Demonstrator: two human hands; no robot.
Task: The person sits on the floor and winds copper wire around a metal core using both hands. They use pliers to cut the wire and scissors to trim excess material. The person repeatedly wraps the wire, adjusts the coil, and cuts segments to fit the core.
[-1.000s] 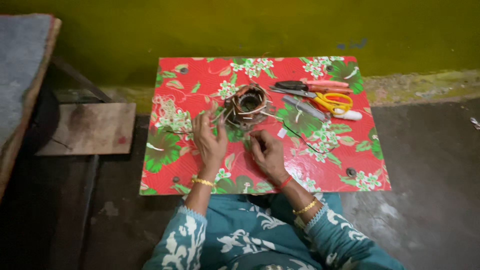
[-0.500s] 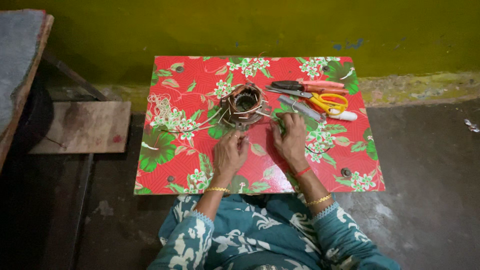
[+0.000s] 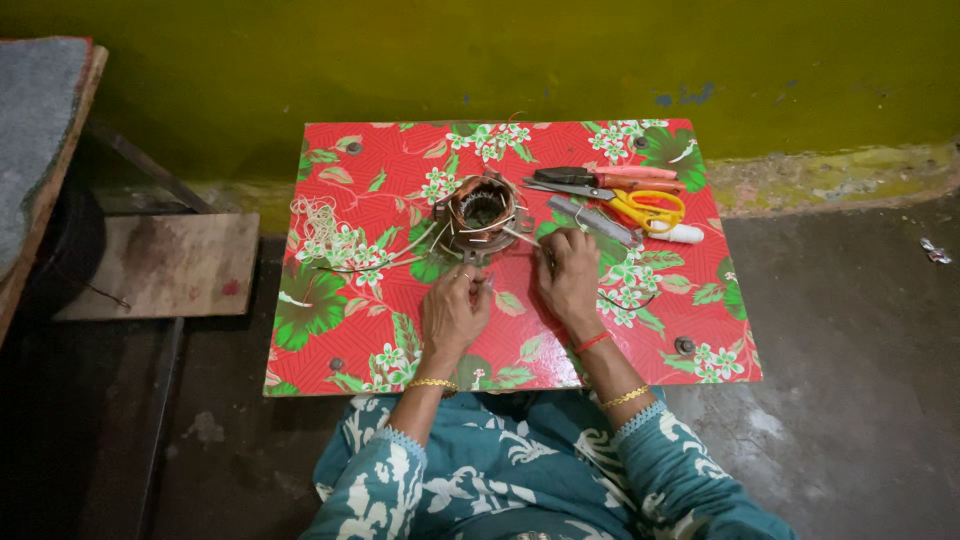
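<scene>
A round motor stator [image 3: 483, 213] wound with copper wire, thin pale leads trailing from it, sits on a low table with a red floral cover [image 3: 340, 330]. My left hand [image 3: 453, 312] rests just in front of the stator, its fingertips pinched on a thin lead. To the stator's lower right is my right hand [image 3: 568, 280], fingers curled on another pale lead that runs from the stator. Both wrists wear bangles.
Red-handled pliers [image 3: 620, 177], yellow-handled scissors [image 3: 650, 207], a grey flat tool [image 3: 592, 220] and a white cylinder [image 3: 680, 234] lie at the table's back right. A loose tangle of thin wire [image 3: 315, 215] lies at the left. A wooden board [image 3: 165, 262] lies on the floor to the left.
Both hands shifted right across the table. My right hand moved up beside the stator's right side, and my left hand came in under the stator.
</scene>
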